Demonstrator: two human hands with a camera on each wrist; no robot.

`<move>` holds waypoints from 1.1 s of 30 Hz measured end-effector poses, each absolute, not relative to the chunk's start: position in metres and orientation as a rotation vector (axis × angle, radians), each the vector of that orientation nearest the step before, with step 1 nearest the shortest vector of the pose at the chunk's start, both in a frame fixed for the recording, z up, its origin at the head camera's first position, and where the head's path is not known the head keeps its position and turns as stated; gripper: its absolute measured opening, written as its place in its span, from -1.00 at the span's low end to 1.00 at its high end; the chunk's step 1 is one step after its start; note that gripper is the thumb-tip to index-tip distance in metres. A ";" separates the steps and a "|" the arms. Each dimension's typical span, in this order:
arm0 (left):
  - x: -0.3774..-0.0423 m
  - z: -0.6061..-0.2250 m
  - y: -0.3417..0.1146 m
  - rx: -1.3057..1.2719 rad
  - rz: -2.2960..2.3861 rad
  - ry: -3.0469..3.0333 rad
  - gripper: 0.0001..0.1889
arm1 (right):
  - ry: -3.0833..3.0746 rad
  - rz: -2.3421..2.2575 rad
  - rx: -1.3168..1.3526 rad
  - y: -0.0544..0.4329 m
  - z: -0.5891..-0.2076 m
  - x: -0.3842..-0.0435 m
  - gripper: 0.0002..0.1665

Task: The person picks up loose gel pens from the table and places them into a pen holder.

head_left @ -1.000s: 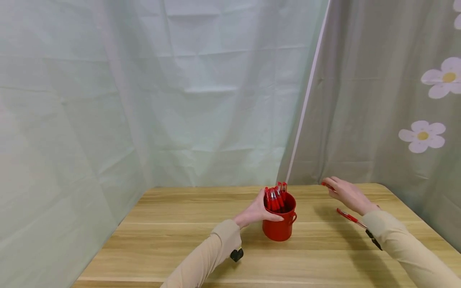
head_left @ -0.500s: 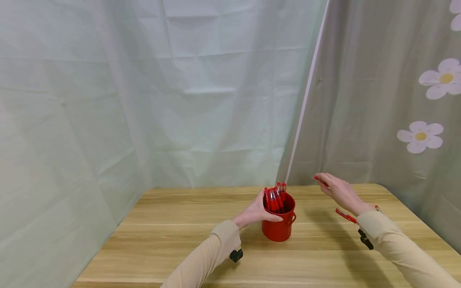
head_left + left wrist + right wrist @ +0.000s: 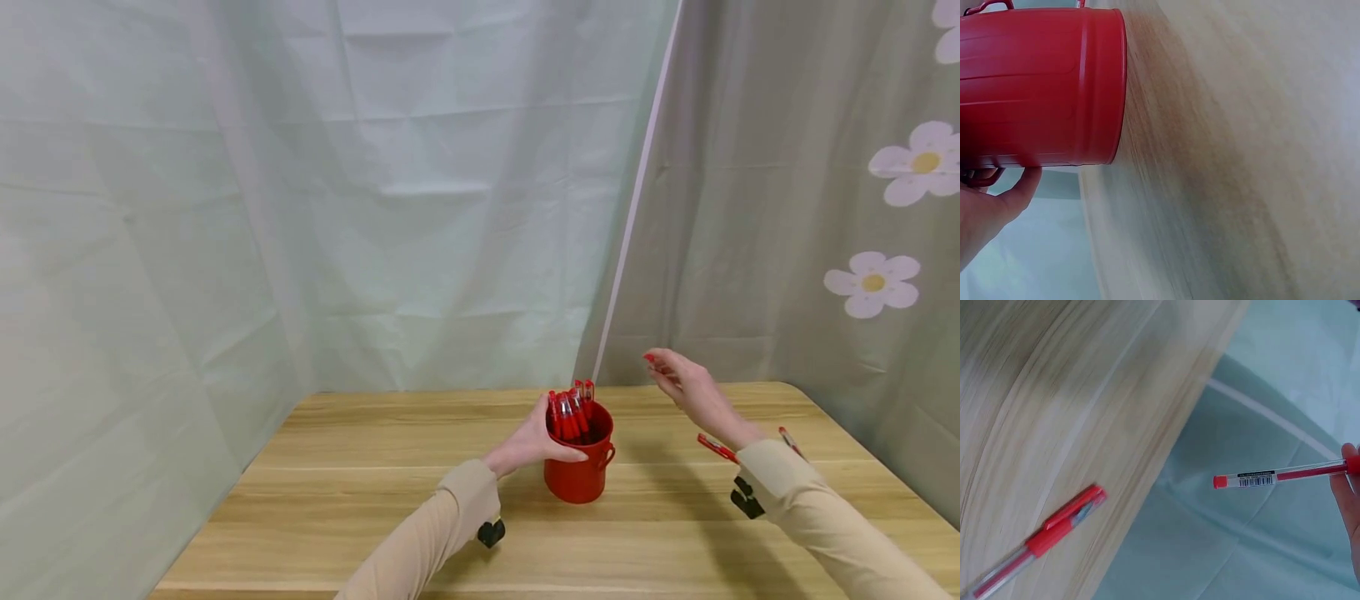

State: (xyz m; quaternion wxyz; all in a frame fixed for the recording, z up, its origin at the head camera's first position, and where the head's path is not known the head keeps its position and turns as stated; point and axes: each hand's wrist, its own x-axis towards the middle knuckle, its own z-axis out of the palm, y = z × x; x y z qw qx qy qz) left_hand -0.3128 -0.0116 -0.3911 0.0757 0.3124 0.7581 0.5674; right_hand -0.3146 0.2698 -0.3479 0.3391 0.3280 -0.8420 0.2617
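Observation:
A small red bucket (image 3: 574,479) stands upright on the wooden table, with several red pens (image 3: 567,417) leaning inside it. My left hand (image 3: 529,437) grips the bucket by its side and rim; in the left wrist view the thumb or a finger lies against its red wall (image 3: 1041,87). Up in the air to the right of the bucket, my right hand (image 3: 693,392) pinches a clear-barrelled red pen (image 3: 1254,478) near one end. Two more red pens lie on the table by the right forearm: one pen (image 3: 717,448) to its left, another pen (image 3: 791,442) partly behind the sleeve.
The wooden table (image 3: 360,483) reaches back to a pale hanging cloth (image 3: 450,208). A grey curtain with flowers (image 3: 750,250) hangs behind the right side. Black wrist cameras sit under both cuffs.
My right hand has moved left and slightly up with the pen, nearer the bucket. More of the pen behind the right sleeve now shows. The left hand and bucket stay put.

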 end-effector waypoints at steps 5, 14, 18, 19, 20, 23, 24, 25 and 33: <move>-0.311 -0.389 -0.012 0.953 1.713 2.261 -0.20 | -2.170 0.796 0.819 0.260 -0.343 -0.310 -0.58; -0.293 -0.368 -0.016 0.995 1.727 2.224 -0.20 | -2.104 0.929 0.793 0.243 -0.330 -0.302 -0.59; -0.291 -0.363 -0.018 0.971 1.699 2.258 -0.21 | -2.093 0.954 0.814 0.236 -0.325 -0.300 -0.59; -0.291 -0.362 -0.018 0.963 1.694 2.264 -0.21 | -2.087 0.958 0.819 0.234 -0.324 -0.300 -0.59; -0.291 -0.362 -0.018 0.960 1.692 2.262 -0.20 | -2.079 0.962 0.825 0.233 -0.323 -0.299 -0.58; -0.291 -0.362 -0.018 0.947 1.682 2.270 -0.19 | -2.051 0.988 0.820 0.224 -0.311 -0.285 -0.59; -0.291 -0.362 -0.018 0.945 1.682 2.270 -0.18 | -2.043 0.998 0.818 0.221 -0.306 -0.280 -0.60; -0.291 -0.362 -0.018 0.946 1.683 2.270 -0.18 | -2.038 1.004 0.814 0.218 -0.302 -0.275 -0.60; -0.290 -0.361 -0.018 0.954 1.694 2.261 -0.18 | -1.999 1.039 0.841 0.207 -0.284 -0.262 -0.61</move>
